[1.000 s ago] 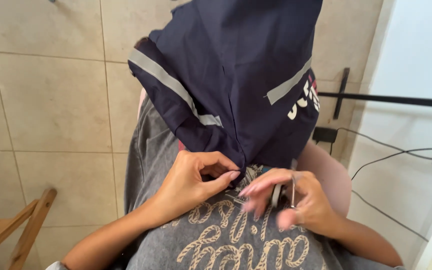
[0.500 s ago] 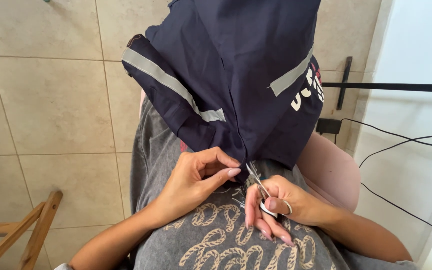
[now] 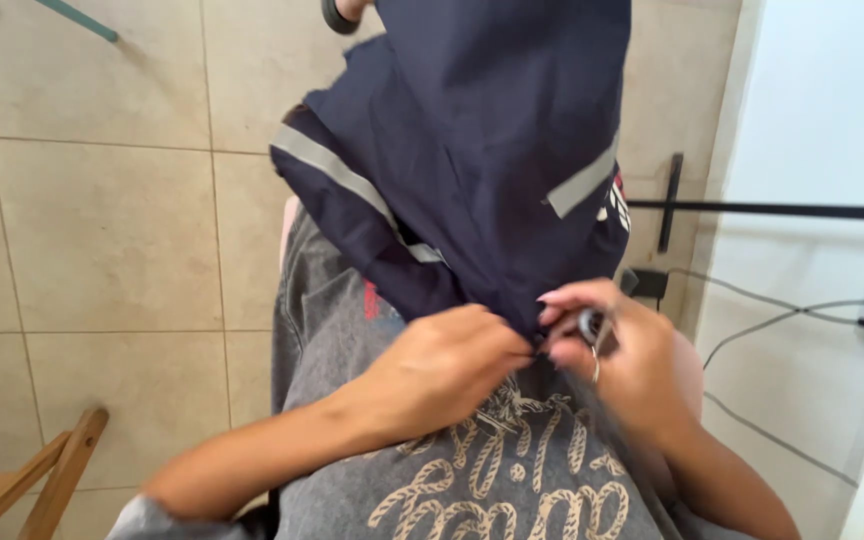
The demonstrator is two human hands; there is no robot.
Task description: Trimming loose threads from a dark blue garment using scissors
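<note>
My left hand (image 3: 442,365) is closed, with the fingers pinching the lower edge of the dark navy fabric garment with grey reflective stripes (image 3: 482,160), which hangs down in front of me and over my lap. My right hand (image 3: 617,350) is just beside it, touching the same edge, and its fingers are folded around a small pair of metal scissors (image 3: 592,330), partly hidden and blurred. Under both hands is my grey shirt with a cream rope-like print (image 3: 492,480). Beige floor tiles (image 3: 102,240) are at the left, with a wooden frame (image 3: 42,480) in the corner.
</note>
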